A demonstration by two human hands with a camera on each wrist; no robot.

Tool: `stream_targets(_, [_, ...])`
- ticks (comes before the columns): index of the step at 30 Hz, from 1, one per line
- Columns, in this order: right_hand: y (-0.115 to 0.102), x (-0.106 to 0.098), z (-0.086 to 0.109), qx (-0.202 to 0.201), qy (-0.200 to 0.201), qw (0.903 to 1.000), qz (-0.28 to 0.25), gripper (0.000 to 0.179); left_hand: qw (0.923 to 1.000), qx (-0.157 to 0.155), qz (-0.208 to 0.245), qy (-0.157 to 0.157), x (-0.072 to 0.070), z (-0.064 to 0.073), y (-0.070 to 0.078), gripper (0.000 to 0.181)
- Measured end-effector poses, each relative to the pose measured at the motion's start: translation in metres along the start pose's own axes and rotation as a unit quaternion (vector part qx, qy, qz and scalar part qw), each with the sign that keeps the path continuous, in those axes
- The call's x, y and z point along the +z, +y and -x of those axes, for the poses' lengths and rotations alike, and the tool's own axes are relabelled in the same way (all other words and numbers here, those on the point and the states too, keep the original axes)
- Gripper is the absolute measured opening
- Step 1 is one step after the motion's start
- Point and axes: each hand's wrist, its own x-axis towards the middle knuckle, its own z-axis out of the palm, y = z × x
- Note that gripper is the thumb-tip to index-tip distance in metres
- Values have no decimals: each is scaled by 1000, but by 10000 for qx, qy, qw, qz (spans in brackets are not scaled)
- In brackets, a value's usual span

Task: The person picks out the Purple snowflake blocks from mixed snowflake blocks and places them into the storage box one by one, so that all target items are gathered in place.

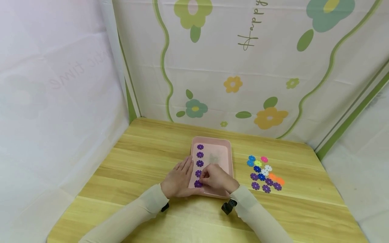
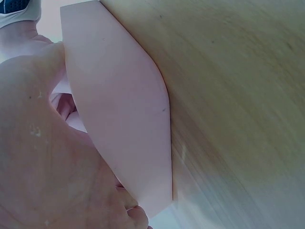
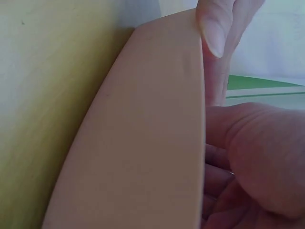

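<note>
A shallow pink tray (image 1: 227, 152) lies on the table, with a column of several purple snowflake discs (image 1: 200, 155) along its left side. My left hand (image 1: 178, 179) rests on the tray's near-left corner, fingers straight along the left rim and thumb along the near rim. Inside the tray, my right hand (image 1: 216, 177) has its fingers curled, with thumb and forefinger pinching at the right edge of the nearest purple disc (image 1: 197, 184). In the right wrist view, the tray's outer wall (image 3: 143, 114) hides those fingertips.
Right of the tray, loose snowflake discs lie scattered on the wooden table (image 1: 146, 152): purple (image 1: 266, 189), dark blue (image 1: 257, 169), light blue (image 1: 251, 158), white (image 1: 268, 168), orange (image 1: 280, 181), yellow (image 1: 258, 163) and pink (image 1: 264, 159). A flower-printed curtain (image 1: 206, 67) hangs behind.
</note>
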Motion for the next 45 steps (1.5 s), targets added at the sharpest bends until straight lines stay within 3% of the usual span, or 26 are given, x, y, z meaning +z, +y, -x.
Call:
stream_targets(7, [-3,-11,7,352,69,9994,23,11,9998,-88,145,-117,2,-3,-1,117])
stream_targets(16, [7,-45,33,486,366,9981,-9,4,9988,-187,424,-140,2,-3,-1,120])
stream_targets(20, [21,-63,53,506,555,9971,96,8,9985,-143,523,-87,4,-4,-1,119])
stream_targets(28, [57,-100,96,117,825,9954,481,16,9983,-65,582,-24,3,-3,-1,119])
stream_targets(32, [76,-113,112,244,823,9939,694,18,9983,-83,577,-65,1,-3,0,118])
stream_targets(39, [107,-118,126,325,802,9886,1229,27,9983,-111,559,-127,0,-3,0,119])
stream_targets(45, [125,-114,125,360,735,9863,1434,29,9982,-110,583,-130,0,-3,1,119])
